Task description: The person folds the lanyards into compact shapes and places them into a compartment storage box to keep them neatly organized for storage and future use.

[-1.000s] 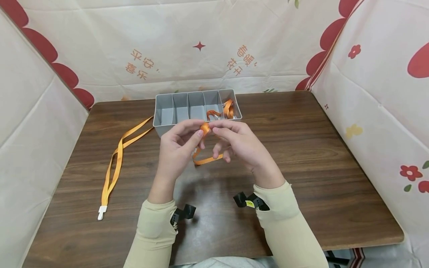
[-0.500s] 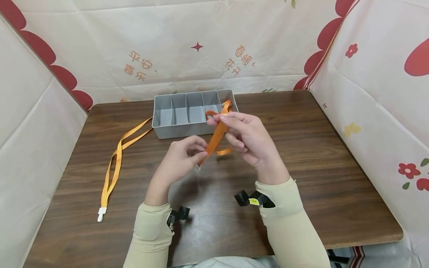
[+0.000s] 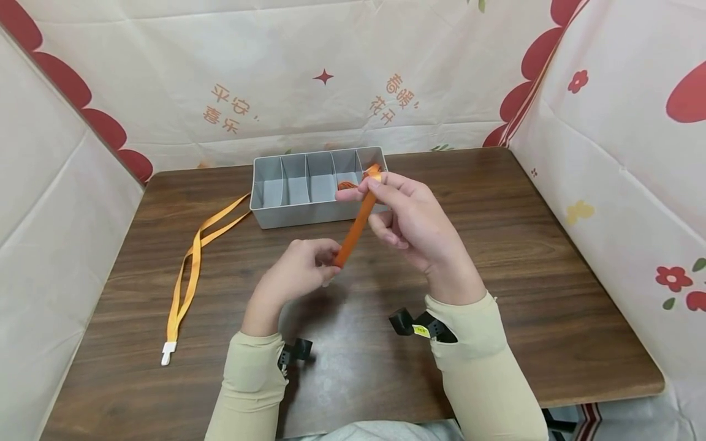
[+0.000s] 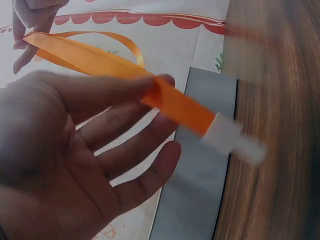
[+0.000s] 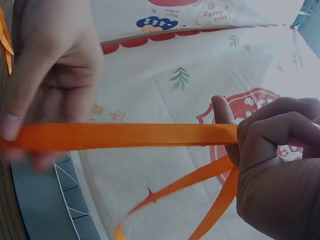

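Observation:
Between both hands an orange lanyard (image 3: pixel 355 229) is stretched at a slant over the table. My left hand (image 3: pixel 300 269) pinches its lower end between thumb and fingers. In the left wrist view the white plastic clip (image 4: pixel 225 134) sticks out past those fingertips, slightly blurred. Higher up, my right hand (image 3: pixel 413 226) pinches the folded strap near the box's front right corner. In the right wrist view the strap (image 5: pixel 150 136) runs taut from hand to hand, and loose loops (image 5: pixel 185 187) hang below the right fingers.
A grey divided box (image 3: pixel 309 214) stands at the back, with an orange coiled lanyard (image 3: pixel 346 185) in one compartment. More orange strap in the rightmost compartment is partly hidden behind the right hand. Another lanyard (image 3: pixel 193 269) with a white clip (image 3: pixel 168 353) lies on the table's left.
The hands have parted, drawing the bunched lanyard out straight. My left hand has moved down toward me; my right hand has shifted up and right.

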### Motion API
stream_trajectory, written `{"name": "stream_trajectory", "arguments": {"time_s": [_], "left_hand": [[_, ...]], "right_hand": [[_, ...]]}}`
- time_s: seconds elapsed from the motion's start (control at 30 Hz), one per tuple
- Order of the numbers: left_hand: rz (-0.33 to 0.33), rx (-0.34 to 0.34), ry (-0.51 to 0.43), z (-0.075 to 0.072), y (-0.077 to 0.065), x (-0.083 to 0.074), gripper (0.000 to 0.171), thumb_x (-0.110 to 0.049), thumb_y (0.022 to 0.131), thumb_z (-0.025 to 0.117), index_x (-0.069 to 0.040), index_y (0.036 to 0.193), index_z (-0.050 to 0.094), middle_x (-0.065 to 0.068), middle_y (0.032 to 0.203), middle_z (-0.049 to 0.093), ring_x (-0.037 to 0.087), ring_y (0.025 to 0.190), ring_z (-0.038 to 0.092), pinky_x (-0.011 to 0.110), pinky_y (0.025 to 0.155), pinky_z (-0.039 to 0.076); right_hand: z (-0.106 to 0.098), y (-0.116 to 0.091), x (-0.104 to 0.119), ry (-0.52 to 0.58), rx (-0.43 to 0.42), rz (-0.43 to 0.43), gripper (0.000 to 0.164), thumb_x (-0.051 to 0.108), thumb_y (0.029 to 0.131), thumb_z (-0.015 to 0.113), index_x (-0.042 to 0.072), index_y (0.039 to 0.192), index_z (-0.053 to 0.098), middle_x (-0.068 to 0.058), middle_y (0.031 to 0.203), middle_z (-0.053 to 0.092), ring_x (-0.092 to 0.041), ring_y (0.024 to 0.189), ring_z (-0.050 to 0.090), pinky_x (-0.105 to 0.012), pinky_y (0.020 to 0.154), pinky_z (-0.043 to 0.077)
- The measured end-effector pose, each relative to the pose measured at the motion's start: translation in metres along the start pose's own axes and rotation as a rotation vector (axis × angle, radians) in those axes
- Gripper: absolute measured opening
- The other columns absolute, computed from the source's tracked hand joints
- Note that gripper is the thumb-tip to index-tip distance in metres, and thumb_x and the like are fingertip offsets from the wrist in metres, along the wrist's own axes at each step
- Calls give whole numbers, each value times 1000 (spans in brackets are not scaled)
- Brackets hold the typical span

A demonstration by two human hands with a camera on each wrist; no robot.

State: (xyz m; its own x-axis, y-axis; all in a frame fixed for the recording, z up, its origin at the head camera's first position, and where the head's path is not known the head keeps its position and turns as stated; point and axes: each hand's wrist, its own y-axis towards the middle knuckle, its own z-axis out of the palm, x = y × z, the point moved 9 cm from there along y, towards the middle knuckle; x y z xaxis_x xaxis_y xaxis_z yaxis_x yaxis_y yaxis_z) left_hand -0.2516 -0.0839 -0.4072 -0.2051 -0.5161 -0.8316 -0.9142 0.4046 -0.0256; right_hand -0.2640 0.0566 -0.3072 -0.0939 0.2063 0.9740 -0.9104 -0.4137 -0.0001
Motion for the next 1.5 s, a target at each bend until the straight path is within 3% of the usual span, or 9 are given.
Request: {"name": "stream_trajectory", "arguments": {"time_s": [0.17,0.33,0.63,0.77,0.87,0.97,1.17,1.33,1.5], "left_hand": [[177,18,-202,3,1,-32,30,-16,102,71,-11,132,68,9,121,77,22,115,74,45,106,58],[298,-102,-305,-8,2,-61,24,-11,104,67,-2,126,70,15,117,78,26,112,76,38,105,60],[234,-264,-394,-24,1,-60,17,-9,103,69,1,115,75,18,107,80,17,97,77,29,93,62],[212,-331,-472,-34,-1,-61,17,-12,103,70,1,112,77,21,102,80,16,98,77,29,95,61],[183,-412,-524,-43,-5,-62,18,-14,102,72,1,110,78,18,105,80,15,99,76,29,96,61],[181,-485,-548,-50,-7,-63,19,-13,101,74,2,110,79,12,110,77,14,105,73,31,97,61],[221,-549,-590,-57,-8,-65,19,-11,99,76,4,109,80,4,111,73,17,117,68,37,105,59],[220,-566,-617,-59,-4,-63,20,-12,99,75,4,110,80,7,112,75,19,110,72,33,98,62],[236,-574,-659,-61,0,-62,18,-9,99,75,7,108,79,4,106,75,18,103,72,27,88,62]], "right_hand": [[7,1,-3,-44,46,6,22,20,114,48,4,114,64,-2,120,79,-10,41,34,-26,43,15],[8,2,-6,-166,56,6,29,19,113,50,1,126,68,1,118,79,-12,40,32,-22,44,26],[-1,4,-13,-336,-5,86,29,22,111,57,5,134,60,1,74,67,-13,41,32,-24,49,35],[-12,4,-18,-419,-101,132,43,36,108,61,16,144,45,-1,85,70,-11,43,32,-25,45,29],[-17,4,-20,-460,-130,142,42,40,108,61,17,141,46,-3,101,75,-12,44,32,-25,46,29],[-15,3,-22,-512,-87,135,32,35,109,59,13,133,60,-1,89,71,-13,45,33,-26,47,31],[-4,4,-22,-501,57,61,26,22,110,58,9,126,74,4,54,33,-15,46,26,-28,48,24],[1,6,-23,-435,105,14,25,18,108,61,6,124,75,4,56,30,-16,49,24,-28,50,22],[4,13,-32,-411,73,10,25,15,104,69,1,123,76,7,55,34,-14,47,26,-27,49,23]]}}
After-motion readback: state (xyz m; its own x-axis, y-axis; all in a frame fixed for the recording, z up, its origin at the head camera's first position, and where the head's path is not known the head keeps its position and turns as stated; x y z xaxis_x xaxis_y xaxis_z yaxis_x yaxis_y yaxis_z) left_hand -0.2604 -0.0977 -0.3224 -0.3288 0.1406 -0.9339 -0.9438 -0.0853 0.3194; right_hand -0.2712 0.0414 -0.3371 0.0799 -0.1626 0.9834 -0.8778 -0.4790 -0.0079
